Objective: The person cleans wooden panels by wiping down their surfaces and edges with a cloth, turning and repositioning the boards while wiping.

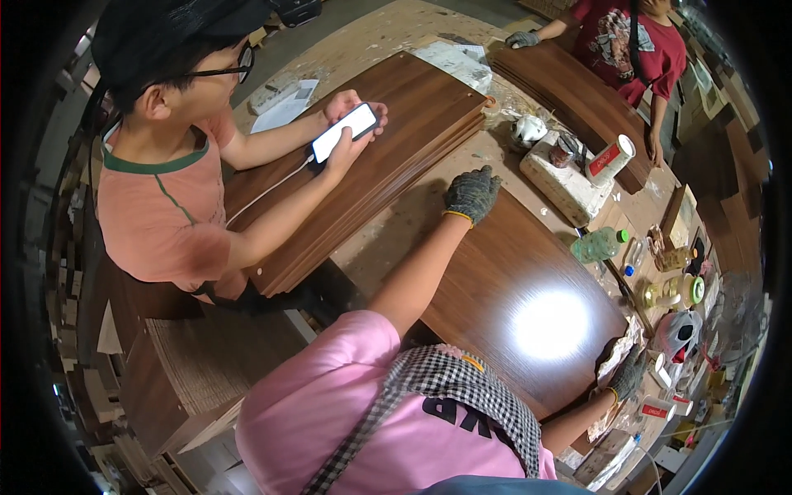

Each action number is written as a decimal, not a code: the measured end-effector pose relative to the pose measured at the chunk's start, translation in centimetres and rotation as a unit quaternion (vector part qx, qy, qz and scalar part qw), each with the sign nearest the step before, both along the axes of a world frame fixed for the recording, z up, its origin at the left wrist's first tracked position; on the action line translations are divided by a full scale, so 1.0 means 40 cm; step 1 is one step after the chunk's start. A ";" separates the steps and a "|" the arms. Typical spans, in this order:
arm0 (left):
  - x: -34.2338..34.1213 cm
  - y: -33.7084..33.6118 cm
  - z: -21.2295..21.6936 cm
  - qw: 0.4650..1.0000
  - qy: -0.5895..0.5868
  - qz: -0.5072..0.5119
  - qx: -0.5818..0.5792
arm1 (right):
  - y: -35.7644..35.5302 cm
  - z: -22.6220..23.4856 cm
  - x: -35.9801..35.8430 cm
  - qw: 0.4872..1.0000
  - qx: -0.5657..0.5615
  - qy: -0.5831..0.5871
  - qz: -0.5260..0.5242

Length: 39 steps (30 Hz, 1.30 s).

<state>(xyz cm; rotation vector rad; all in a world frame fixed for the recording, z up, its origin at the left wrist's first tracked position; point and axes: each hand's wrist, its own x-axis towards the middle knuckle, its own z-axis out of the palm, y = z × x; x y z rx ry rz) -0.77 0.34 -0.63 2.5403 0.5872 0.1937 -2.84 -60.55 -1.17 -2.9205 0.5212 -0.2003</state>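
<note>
A dark brown wood-grain board (487, 289) lies flat before me on the workbench, with a bright round glare on its right part. My left hand (473, 195), in a grey glove with a yellow cuff, is closed at the board's far left corner. At the right end, my right hand (630, 375), gloved likewise, grips the board's edge beside crumpled paper (615, 355). The fingertips of both hands are partly hidden. My pink sleeves and checked apron (495, 400) fill the lower part of the view.
At left, a person holds a lit phone (345, 132) on a cable over a stack of brown boards (396, 132). Across the bench, a person in red touches another stack (569, 103). Paper cups (610, 159), a green-capped bottle (600, 245) and a white block (565, 177) stand at right.
</note>
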 end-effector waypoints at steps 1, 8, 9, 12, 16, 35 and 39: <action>0.004 -0.005 0.003 1.000 -0.002 -0.001 -0.001 | -0.001 0.006 -0.006 1.000 0.001 -0.006 -0.004; 0.014 0.004 0.001 1.000 -0.002 -0.009 0.004 | 0.021 0.023 0.004 0.999 0.016 0.024 -0.033; 0.014 0.009 0.004 1.000 -0.003 -0.007 0.000 | 0.029 0.021 0.008 0.999 0.009 0.025 -0.036; 0.009 0.016 0.020 1.000 0.011 -0.003 -0.011 | 0.058 0.031 0.010 0.999 0.018 0.027 -0.032; 0.040 -0.010 -0.003 0.997 -0.070 -0.022 0.001 | -0.028 0.008 0.008 0.999 0.028 -0.021 -0.009; 0.028 -0.014 -0.011 0.999 -0.031 -0.029 0.026 | 0.072 0.045 -0.028 0.988 -0.094 -0.024 -0.116; 0.019 -0.007 -0.010 0.999 -0.034 -0.030 0.022 | 0.099 0.068 -0.023 0.992 -0.076 -0.022 -0.101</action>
